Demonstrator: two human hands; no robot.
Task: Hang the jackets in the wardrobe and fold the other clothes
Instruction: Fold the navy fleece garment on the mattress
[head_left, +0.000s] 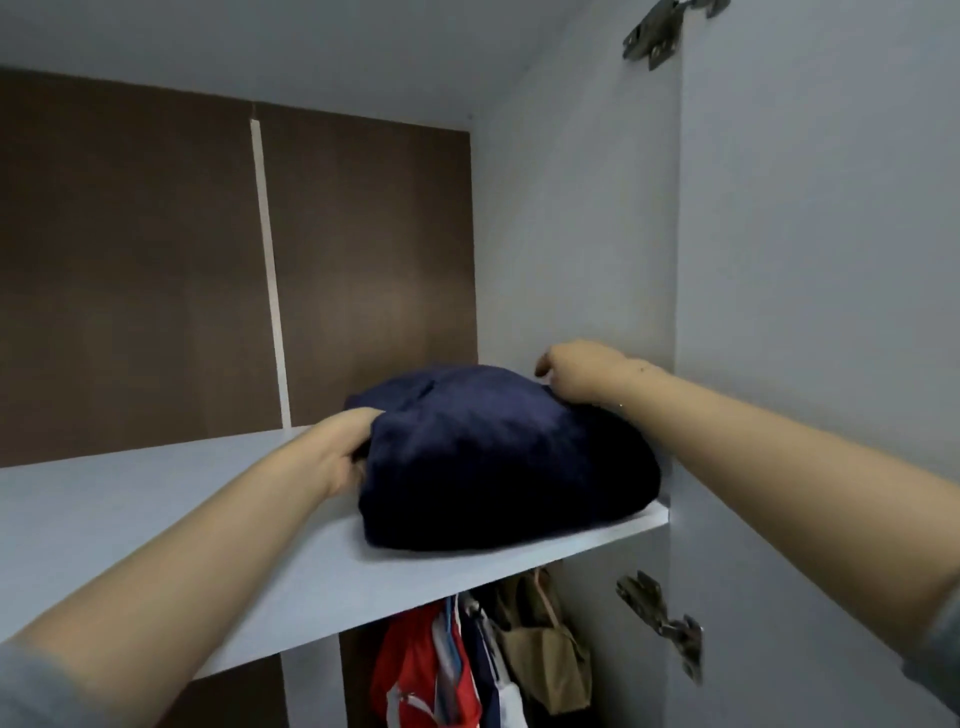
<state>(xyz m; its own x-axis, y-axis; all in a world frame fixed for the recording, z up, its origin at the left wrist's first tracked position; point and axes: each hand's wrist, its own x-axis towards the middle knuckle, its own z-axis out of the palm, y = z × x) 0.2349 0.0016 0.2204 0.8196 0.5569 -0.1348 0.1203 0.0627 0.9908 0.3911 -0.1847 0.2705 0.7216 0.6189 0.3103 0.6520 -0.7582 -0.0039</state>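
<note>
Folded navy garment (498, 457) lies on the wardrobe shelf (156, 514), right end. Left hand (348, 447) grips its side; right hand (582, 371) presses its top, fingers curled. Jackets (431, 670) hang below. Remaining clothes unseen.

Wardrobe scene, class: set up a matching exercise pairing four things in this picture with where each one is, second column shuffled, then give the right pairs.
Column 1
1. navy bundle
2. left hand
3. red garment
4. lower hinge

Column 2
A. hanging below the shelf
B. on the right side panel, under shelf level
C. on top of the shelf, at its right end
D. gripping the bundle's left edge

Pairs: 1-C, 2-D, 3-A, 4-B
</note>
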